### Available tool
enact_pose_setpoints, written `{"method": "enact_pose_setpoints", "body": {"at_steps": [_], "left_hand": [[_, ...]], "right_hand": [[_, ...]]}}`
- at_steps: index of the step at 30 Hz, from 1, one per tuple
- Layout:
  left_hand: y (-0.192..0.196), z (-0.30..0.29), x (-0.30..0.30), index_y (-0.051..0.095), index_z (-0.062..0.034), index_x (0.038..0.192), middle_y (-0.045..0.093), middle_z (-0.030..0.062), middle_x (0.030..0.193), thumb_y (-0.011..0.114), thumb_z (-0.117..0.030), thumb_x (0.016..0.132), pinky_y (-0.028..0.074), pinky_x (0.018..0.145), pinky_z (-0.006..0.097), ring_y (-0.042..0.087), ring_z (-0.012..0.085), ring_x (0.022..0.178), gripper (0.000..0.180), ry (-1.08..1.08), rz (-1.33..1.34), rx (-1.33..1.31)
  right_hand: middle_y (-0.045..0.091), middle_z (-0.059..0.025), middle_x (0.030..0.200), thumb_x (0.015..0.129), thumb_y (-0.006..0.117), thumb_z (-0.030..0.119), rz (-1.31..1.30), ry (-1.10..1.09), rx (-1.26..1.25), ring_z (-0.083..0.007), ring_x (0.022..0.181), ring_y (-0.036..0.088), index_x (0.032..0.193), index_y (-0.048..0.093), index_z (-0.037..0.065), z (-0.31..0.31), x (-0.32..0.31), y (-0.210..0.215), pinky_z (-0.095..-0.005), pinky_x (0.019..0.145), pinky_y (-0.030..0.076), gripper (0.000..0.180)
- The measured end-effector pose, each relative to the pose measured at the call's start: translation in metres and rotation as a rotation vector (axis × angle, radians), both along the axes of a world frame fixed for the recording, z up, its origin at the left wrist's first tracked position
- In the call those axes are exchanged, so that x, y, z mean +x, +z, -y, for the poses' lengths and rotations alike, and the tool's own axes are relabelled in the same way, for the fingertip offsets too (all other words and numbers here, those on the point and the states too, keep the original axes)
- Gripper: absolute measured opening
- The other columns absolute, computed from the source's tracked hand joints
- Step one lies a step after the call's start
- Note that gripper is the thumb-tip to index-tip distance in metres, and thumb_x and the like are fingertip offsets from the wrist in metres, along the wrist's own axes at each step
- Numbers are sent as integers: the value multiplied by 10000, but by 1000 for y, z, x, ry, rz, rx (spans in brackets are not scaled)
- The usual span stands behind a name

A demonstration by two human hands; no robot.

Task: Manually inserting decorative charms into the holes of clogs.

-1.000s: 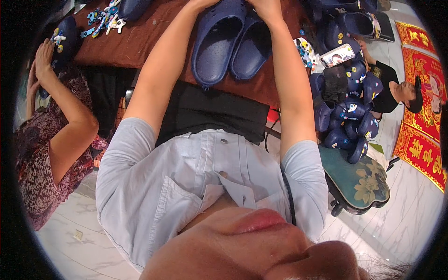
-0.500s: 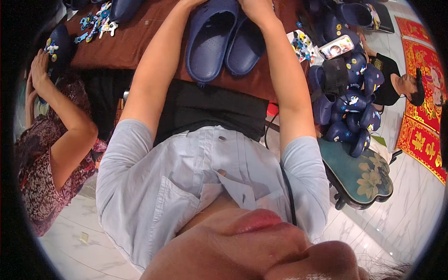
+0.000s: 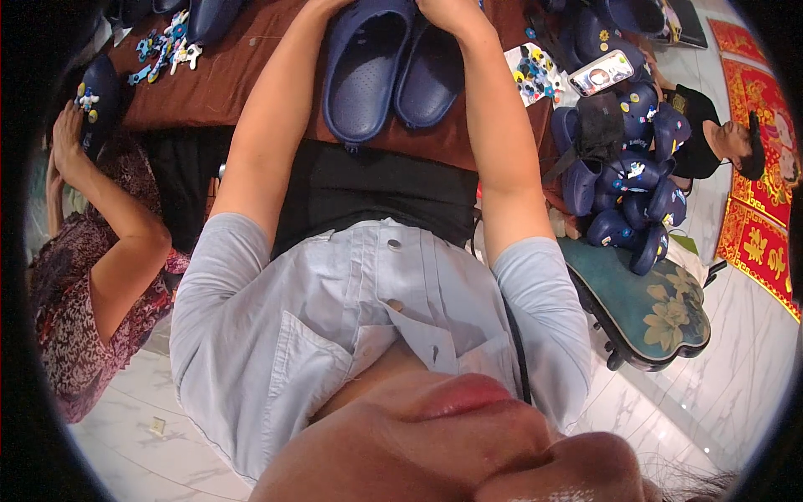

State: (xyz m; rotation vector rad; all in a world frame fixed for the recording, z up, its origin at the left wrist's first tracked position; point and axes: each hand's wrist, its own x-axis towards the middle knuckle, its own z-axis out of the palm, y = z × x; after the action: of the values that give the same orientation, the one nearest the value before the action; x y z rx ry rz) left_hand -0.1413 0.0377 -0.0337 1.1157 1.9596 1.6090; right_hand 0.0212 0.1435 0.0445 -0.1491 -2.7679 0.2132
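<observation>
Two navy-blue clogs lie side by side in front of me, the left clog (image 3: 358, 117) and the right clog (image 3: 427, 92), with their heels toward me. Only a sliver of my left hand (image 3: 333, 3) shows at the upper edge, close by the left clog's toe end. My right hand (image 3: 447, 12) is over the front of the right clog and seems to touch it. The frame's edge cuts off the fingers of both hands, so I cannot see what they hold, if anything.
A brown cloth (image 3: 242, 79) covers the table. Colourful shoe charms (image 3: 171, 46) lie left, more charms (image 3: 535, 75) right. A phone (image 3: 600, 73) rests by piled decorated clogs (image 3: 631, 171). A co-worker's hand (image 3: 67, 134) touches a clog (image 3: 100, 96); another person (image 3: 698, 138) is right, beyond a green stool (image 3: 644, 293).
The whole view has shifted slightly, so the clogs and my arms sit a little higher and farther left. The pair of clogs keeps the same arrangement.
</observation>
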Motion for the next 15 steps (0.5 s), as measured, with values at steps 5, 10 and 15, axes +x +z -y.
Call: {"method": "enact_pose_setpoints", "body": {"at_steps": [5, 10, 15], "left_hand": [[1, -1, 0, 674, 29, 1169, 725, 120, 1059, 652, -223, 930, 499, 890, 308, 658, 179, 980, 348, -26, 45, 32], [-1, -2, -2, 669, 34, 1175, 724, 115, 1055, 646, -217, 933, 499, 884, 300, 652, 169, 968, 350, -39, 65, 26], [-3, 0, -4, 669, 33, 1176, 722, 109, 1060, 640, -217, 935, 496, 888, 296, 648, 167, 970, 349, -25, 22, 28]], "right_hand": [[636, -177, 1023, 864, 538, 81, 81, -91, -59, -378, 1047, 557, 992, 751, 88, 1, -3, 7, -466, 908, 462, 249], [637, -182, 1036, 852, 541, 86, 87, -72, -9, -389, 1061, 553, 986, 748, 75, 0, -6, 2, -498, 900, 460, 246], [648, -176, 1031, 831, 550, 90, 49, -117, 252, -381, 1047, 556, 942, 739, 32, 8, -9, -10, -486, 894, 470, 227]]}}
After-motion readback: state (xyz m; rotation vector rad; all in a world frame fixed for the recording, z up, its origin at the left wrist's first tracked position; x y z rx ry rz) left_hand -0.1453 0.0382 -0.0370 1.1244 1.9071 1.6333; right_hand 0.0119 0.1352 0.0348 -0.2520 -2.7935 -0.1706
